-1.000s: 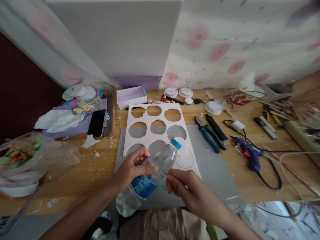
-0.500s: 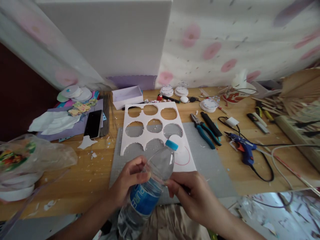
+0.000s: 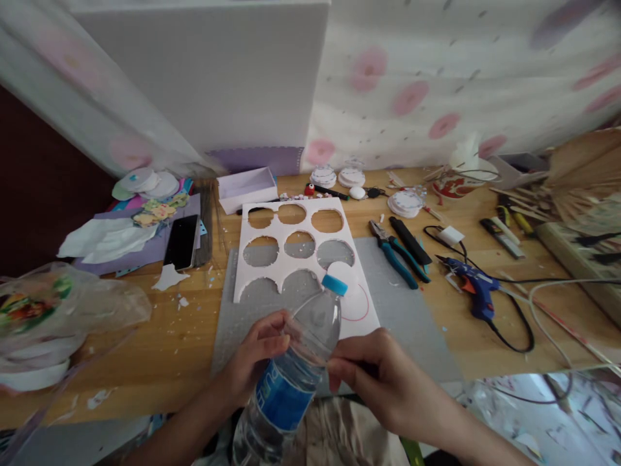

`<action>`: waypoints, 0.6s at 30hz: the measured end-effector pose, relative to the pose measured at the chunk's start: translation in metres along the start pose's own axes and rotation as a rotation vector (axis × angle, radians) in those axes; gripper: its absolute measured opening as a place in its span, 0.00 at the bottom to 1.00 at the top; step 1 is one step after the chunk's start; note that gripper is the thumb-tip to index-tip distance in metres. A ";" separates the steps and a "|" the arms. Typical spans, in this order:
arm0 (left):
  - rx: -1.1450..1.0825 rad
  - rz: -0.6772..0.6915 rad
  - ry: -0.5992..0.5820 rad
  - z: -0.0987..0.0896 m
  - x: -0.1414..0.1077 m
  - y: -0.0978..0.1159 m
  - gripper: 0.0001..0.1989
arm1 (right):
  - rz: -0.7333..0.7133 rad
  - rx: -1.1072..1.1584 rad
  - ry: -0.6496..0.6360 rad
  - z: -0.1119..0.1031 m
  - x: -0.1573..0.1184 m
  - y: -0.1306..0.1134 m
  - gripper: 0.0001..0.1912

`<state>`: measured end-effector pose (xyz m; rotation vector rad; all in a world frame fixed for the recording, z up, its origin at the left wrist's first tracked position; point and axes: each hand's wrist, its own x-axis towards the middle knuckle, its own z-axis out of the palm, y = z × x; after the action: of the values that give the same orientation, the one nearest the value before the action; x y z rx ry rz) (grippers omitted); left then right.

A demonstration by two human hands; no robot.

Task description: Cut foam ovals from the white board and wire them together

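A clear plastic bottle [image 3: 315, 323] with a blue cap and a blue label leans in front of me, its capped end tilted up and to the right. My left hand [image 3: 264, 346] is wrapped round its left side, just above the label. At the bottle's right side, my right hand [image 3: 371, 375] is closed in a pinch against the shoulder; what its fingertips hold is too small to make out. Behind the bottle lies a white foam sheet [image 3: 312, 230] with several round holes and a pink drawn circle, on a grey cutting mat [image 3: 412, 323].
Pliers [image 3: 395, 255] and a blue glue gun [image 3: 473, 285] with its cable lie to the right. A utility knife [image 3: 502, 238] is farther right. On the left are a phone [image 3: 182, 243], paper pieces and a plastic bag [image 3: 97, 301]. A small open box [image 3: 247, 188] stands behind.
The bottle has turned a little, so its label shows less lettering, and has shifted slightly right. My right hand has moved slightly right with it, still pinched at its side.
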<state>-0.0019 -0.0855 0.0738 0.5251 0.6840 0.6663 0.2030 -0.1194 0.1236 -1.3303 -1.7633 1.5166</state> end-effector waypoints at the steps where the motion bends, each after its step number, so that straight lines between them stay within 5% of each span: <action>1: -0.008 -0.003 0.010 -0.001 0.000 -0.002 0.16 | 0.008 -0.015 0.013 0.001 0.001 0.003 0.18; 7: -0.018 -0.026 0.032 -0.011 -0.004 -0.006 0.17 | 0.106 -0.018 0.042 0.007 0.010 0.026 0.33; 14: -0.062 -0.156 0.120 -0.009 -0.002 -0.013 0.20 | 0.072 0.111 0.159 0.021 0.025 0.029 0.34; 18: -0.056 -0.191 0.098 -0.010 0.000 -0.021 0.25 | -0.018 0.304 0.055 0.017 0.029 0.025 0.29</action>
<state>-0.0011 -0.0977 0.0539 0.3720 0.7949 0.5323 0.1857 -0.1045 0.0886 -1.1868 -1.4376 1.6439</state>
